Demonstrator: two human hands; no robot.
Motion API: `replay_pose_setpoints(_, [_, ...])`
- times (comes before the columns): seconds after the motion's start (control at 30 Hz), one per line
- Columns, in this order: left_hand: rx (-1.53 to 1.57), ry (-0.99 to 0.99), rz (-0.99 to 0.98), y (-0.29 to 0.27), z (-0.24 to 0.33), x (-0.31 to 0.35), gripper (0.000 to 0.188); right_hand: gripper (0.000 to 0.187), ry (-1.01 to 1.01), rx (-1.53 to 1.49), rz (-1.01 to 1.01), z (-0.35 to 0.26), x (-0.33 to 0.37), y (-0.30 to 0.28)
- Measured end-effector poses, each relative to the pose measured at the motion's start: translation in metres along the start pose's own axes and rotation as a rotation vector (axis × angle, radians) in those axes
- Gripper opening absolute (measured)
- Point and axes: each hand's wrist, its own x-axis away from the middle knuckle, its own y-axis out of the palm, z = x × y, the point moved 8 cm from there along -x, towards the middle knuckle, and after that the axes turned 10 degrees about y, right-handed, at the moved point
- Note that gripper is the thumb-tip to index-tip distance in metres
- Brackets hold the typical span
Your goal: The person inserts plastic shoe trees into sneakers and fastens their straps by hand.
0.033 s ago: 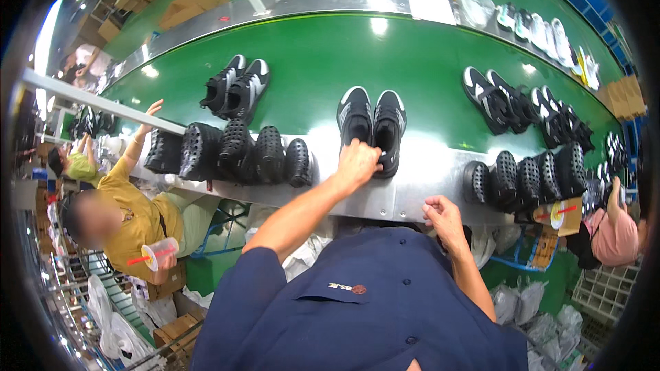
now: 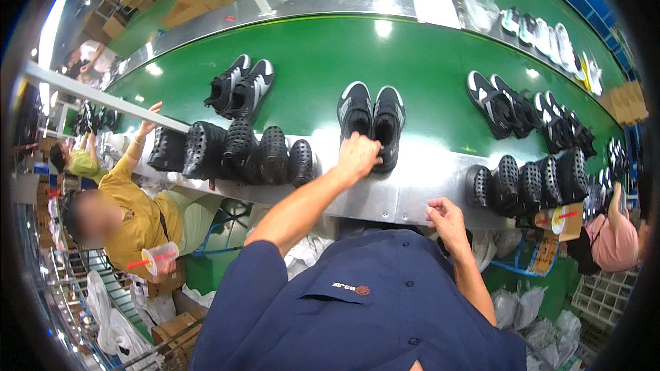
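Note:
A pair of black sneakers with white and grey trim lies toes away from me, straddling the green belt and the metal ledge. My left hand [image 2: 359, 156] is closed at the heel of the left sneaker [image 2: 355, 111], its fingers curled at the opening; the hand partly hides that heel. Close alongside sits the right sneaker [image 2: 389, 124], its heel near my fingertips. My right hand [image 2: 448, 221] hovers by the near edge of the metal ledge [image 2: 419, 185], fingers loosely bent and apart, with nothing in them.
Black perforated shoe-shaped pieces stand in rows at left [image 2: 239, 151] and right [image 2: 529, 182]. More sneakers lie on the belt at left [image 2: 251, 91] and right [image 2: 491, 106]. A co-worker in yellow [image 2: 148, 216] reaches over the belt, holding a cup [image 2: 160, 258]. A pale rail [image 2: 103, 96] crosses the left side.
The view has shifted very slightly. Both hands and the pair of sneakers keep practically the same places.

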Motion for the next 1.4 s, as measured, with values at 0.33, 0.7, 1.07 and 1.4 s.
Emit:
replay_pose_setpoints(0.33, [-0.19,-0.24,0.029,-0.078,-0.05,-0.026,0.046,0.022,-0.047,0.008,0.075,-0.03,-0.002,-0.026])
replay_pose_setpoints(0.7, [0.249,-0.278,-0.26,0.065,0.058,0.082,0.084,0.043,-0.037,0.836,0.575,-0.152,-0.155,-0.164])
replay_pose_setpoints(1.07, [0.239,-0.368,-0.353,0.073,0.049,0.086,0.086,0.068,0.261,0.771,0.783,-0.121,-0.244,-0.337])
replay_pose_setpoints(1.4, [0.218,-0.384,-0.342,0.068,0.052,0.076,0.091,0.086,0.064,0.666,0.444,-0.116,-0.315,-0.333])
